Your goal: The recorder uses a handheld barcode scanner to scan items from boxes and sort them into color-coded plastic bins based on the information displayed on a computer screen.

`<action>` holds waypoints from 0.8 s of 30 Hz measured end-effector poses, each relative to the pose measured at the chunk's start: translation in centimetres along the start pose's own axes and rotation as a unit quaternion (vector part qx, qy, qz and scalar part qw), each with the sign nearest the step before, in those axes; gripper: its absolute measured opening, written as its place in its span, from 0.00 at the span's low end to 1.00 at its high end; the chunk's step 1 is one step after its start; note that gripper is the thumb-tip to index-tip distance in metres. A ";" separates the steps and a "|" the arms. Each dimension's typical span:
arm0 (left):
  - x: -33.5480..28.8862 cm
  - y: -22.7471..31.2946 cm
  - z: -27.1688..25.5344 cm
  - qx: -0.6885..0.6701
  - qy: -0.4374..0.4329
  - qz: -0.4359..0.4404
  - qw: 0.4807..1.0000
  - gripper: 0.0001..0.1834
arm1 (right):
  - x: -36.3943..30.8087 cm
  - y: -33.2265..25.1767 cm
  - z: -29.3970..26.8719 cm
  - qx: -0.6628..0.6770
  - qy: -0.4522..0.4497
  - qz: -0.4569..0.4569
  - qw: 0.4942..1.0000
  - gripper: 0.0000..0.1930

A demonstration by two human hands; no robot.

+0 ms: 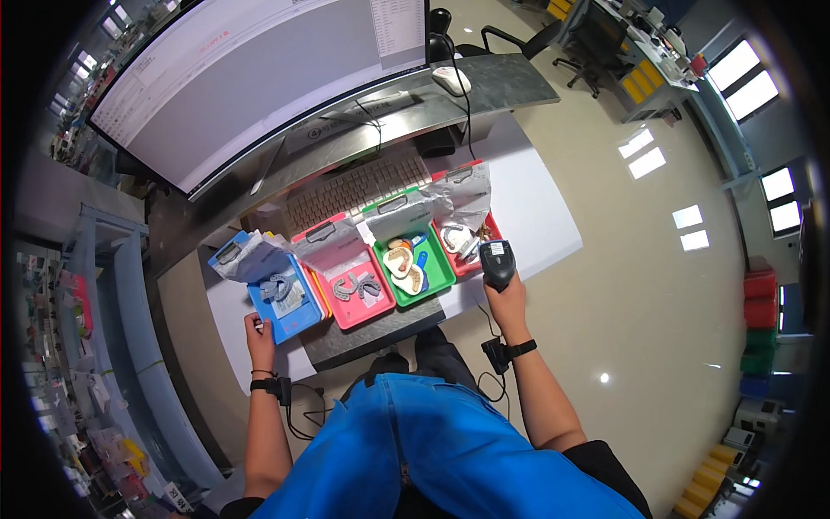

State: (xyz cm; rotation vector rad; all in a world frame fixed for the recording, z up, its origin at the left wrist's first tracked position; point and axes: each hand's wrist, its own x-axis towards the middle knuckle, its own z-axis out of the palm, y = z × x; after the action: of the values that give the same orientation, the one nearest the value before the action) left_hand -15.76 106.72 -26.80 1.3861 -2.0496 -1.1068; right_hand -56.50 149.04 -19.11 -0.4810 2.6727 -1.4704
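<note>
My right hand (pixel 510 307) is closed round a black handheld barcode scanner (pixel 498 264), held over the near right corner of the red tray (pixel 472 265). My left hand (pixel 258 334) has its fingers curled at the near left corner of the blue tray (pixel 296 327), apparently gripping its edge. Grey dental arch pieces (pixel 277 288) lie in the blue tray. More grey arches (pixel 355 286) sit in the pink tray (pixel 367 319). The green tray (pixel 443 282) holds cream dental models (pixel 401 263) and a blue piece. Papers in clear sleeves are clipped upright behind the trays.
Behind the trays lies a keyboard (pixel 346 195), under a raised shelf (pixel 510 86) bearing a mouse (pixel 451 81) and a large monitor (pixel 259 78). Cables run from both wrist straps. Pale blue shelving (pixel 130 311) stands to the left. Office chairs are at the far right.
</note>
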 end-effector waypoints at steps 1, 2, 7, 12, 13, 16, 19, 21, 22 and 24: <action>0.0 0.2 0.1 0.007 0.001 0.003 1.000 0.12 | -0.2 -0.3 0.0 -0.007 0.006 -0.003 1.000 0.19; 0.0 0.4 0.1 0.019 -0.001 -0.022 1.000 0.13 | -0.3 -0.5 -0.1 0.005 -0.007 0.014 1.000 0.22; -0.1 0.9 0.2 0.021 -0.006 0.008 1.000 0.14 | -0.7 -1.6 0.1 0.002 -0.015 0.065 0.998 0.26; -0.2 0.7 0.5 0.007 0.005 0.000 1.000 0.15 | -1.9 -3.1 1.3 0.016 -0.020 0.052 0.998 0.26; -0.2 0.7 0.6 0.000 0.007 0.011 1.000 0.15 | -2.4 -3.6 2.1 0.017 -0.028 0.054 0.998 0.26; -0.1 0.7 0.7 -0.009 0.007 0.015 1.000 0.15 | -4.4 -5.3 5.6 0.030 -0.064 -0.010 0.997 0.17; -0.2 0.6 0.6 -0.013 0.002 0.009 1.000 0.16 | -4.6 -6.3 7.6 0.034 -0.070 0.009 0.997 0.19; -0.2 0.4 0.5 -0.018 0.000 0.011 1.000 0.16 | -4.7 -6.7 8.1 0.041 -0.082 0.029 0.995 0.20; -0.2 0.3 0.6 -0.028 -0.003 0.009 1.000 0.16 | -4.7 -6.9 8.4 0.043 -0.091 0.053 0.994 0.20; -0.3 0.1 0.6 -0.047 -0.012 -0.031 0.998 0.16 | -5.6 -7.8 9.4 0.070 -0.119 0.040 0.990 0.21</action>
State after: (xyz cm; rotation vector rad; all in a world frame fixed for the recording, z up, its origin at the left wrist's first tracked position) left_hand -16.12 107.19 -27.07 1.4037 -1.9566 -1.2358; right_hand -47.42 139.14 -18.38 -0.4989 2.3605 -1.4628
